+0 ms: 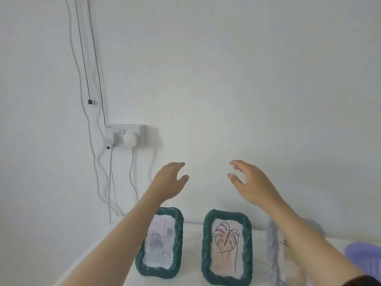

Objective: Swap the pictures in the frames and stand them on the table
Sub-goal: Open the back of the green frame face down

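Observation:
Two dark green twisted-rim picture frames stand upright on the white table (191, 263). The left frame (160, 243) holds a pale grey rose picture. The right frame (227, 247) holds a line drawing of a leaf with red marks. A third, pale grey frame (273, 250) stands to the right, partly hidden behind my right forearm. My left hand (170, 181) and my right hand (250, 179) are raised in the air above and behind the frames, fingers relaxed, holding nothing, with a gap between them.
A white wall rises just behind the table. A wall socket (124, 135) with plugs sits at the left, with several cables hanging above and below it. A lilac plastic basket (365, 258) lies at the right edge.

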### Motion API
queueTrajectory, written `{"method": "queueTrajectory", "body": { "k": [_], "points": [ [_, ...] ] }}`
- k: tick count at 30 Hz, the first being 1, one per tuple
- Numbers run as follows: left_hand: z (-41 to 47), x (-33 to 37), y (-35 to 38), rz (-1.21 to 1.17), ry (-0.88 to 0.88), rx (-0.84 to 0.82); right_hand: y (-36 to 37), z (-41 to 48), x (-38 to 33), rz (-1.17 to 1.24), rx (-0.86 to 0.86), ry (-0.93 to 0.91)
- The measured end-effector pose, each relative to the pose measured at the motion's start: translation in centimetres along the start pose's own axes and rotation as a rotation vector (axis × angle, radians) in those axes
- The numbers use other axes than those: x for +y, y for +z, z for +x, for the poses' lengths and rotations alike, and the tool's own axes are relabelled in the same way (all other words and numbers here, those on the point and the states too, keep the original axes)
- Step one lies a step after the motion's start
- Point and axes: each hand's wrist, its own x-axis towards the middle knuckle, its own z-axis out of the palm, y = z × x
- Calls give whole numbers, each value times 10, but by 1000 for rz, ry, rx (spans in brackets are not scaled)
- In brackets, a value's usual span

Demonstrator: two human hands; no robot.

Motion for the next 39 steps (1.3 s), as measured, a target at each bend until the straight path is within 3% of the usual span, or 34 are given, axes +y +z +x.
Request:
{"method": "queueTrajectory", "body": {
  "k": [3, 8, 15, 18, 29, 39],
  "points": [
    [-35, -24, 6, -55, -41, 49, 35, -27, -12, 143, -20, -5],
    [-102, -87, 33, -109, -191, 47, 108, -78, -29, 320, -214, 67],
    [-153, -136, 66, -287, -358, -173, 170, -110, -41, 484, -469, 163],
    [-155, -147, 77, -351, -432, -179, 182, -110, -47, 538, -525, 238],
    [-143, -143, 60, -474, -416, -170, 181, -97, -56, 636, -279, 404],
    [-169, -96, 22, -869, -339, -233, 113, -129, -65, 924, -39, 431]
  ]
}}
